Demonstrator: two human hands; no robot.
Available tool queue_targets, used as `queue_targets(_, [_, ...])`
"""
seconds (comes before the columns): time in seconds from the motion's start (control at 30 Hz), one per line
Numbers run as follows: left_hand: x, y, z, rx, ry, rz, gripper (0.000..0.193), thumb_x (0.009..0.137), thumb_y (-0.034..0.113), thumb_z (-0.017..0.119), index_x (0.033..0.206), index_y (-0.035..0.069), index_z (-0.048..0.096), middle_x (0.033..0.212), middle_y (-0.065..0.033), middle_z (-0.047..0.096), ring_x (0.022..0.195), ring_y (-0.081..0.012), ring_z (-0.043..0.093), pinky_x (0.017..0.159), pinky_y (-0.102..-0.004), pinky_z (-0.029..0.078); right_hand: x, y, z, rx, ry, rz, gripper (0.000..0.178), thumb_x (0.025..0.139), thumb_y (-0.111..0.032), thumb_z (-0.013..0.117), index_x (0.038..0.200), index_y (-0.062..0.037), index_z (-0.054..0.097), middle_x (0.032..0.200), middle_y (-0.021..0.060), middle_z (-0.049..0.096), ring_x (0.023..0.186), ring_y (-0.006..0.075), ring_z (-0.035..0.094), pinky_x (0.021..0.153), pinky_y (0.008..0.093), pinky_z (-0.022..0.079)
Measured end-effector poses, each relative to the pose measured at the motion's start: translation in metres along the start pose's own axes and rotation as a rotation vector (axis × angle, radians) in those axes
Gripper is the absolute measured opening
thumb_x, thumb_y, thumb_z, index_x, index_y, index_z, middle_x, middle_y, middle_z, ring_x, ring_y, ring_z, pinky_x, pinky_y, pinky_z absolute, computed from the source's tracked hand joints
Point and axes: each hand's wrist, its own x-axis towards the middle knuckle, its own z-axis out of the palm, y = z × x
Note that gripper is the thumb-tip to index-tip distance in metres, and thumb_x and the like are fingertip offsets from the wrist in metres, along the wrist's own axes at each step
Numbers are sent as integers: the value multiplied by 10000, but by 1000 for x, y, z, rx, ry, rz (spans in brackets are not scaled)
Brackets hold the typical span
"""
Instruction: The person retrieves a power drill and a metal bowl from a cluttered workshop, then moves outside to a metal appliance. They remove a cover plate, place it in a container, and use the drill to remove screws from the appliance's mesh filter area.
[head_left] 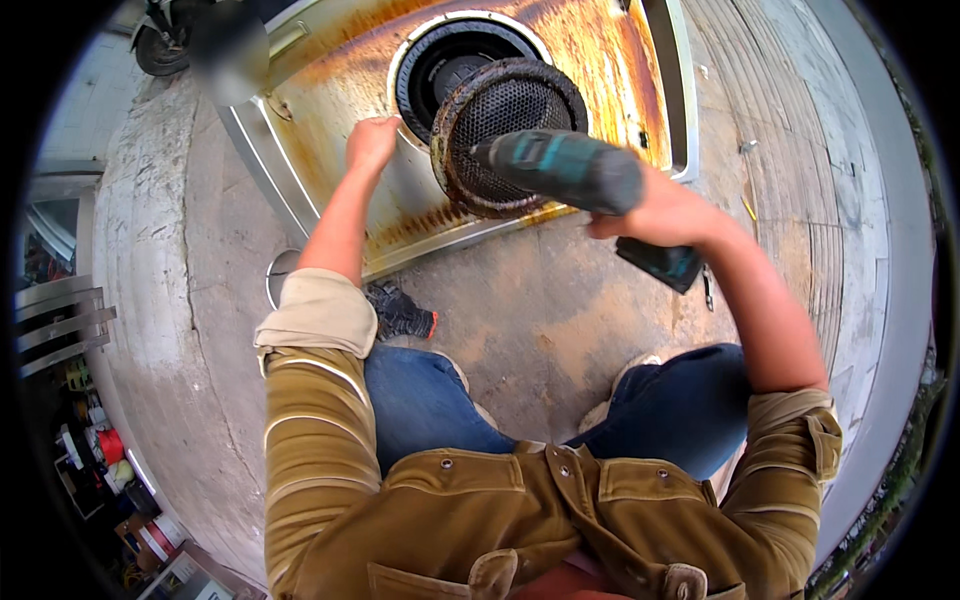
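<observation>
My right hand (670, 210) is wrapped round the grip of a teal and black cordless drill (565, 168), slightly blurred, its chuck aimed left. Under the drill's nose lies a round, grimy mesh grille (492, 112) with a thick rusty rim, tilted and partly covering a black fan opening (440, 62). Both are on a greasy, rust-stained metal housing (590, 60). Left of the grille, my left hand (372, 145) is closed near the opening's pale ring; its fingers hide whatever they grip. Whether the drill tip touches the mesh I cannot tell.
A black glove with an orange cuff (402, 312) lies on the concrete by my left knee, near a pale metal ring (282, 277). Small yellow (748, 208) and metal pieces (747, 146) lie at the right. A motorbike wheel (160, 48) stands far left; cluttered goods (110, 445) sit lower left.
</observation>
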Motion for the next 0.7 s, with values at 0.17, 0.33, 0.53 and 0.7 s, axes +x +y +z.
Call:
queue_targets(0.17, [-6,28,2,79,-2,120,391,781,391,560,581,55,546,617,-120,584,607,-269,560,616,-385,423,-104,63,-41,-182,174,-86,441,653,-49,690,1077,-36,567,993,79,609,910,184,563,844,329,434])
queue_targets(0.33, [-18,60,16,71,63,349,424,831,406,526,611,43,525,583,-112,542,558,-267,503,568,-380,397,-109,101,-40,-98,264,-68,340,672,-37,668,1003,-46,591,904,65,610,835,160,567,799,312,444])
queue_targets(0.53, [-46,106,-38,-290,166,325,348,877,301,525,640,47,497,554,20,423,531,-73,374,504,-248,325,9,57,-43,-51,282,-188,456,648,-63,617,1090,-17,512,967,107,590,870,190,556,804,303,439])
queue_targets(0.7, [-99,96,-66,-386,107,325,332,894,247,522,617,78,451,560,68,374,519,-33,302,468,-208,257,76,27,-26,-26,386,-306,348,632,-88,636,959,17,579,791,141,622,750,211,594,709,328,463])
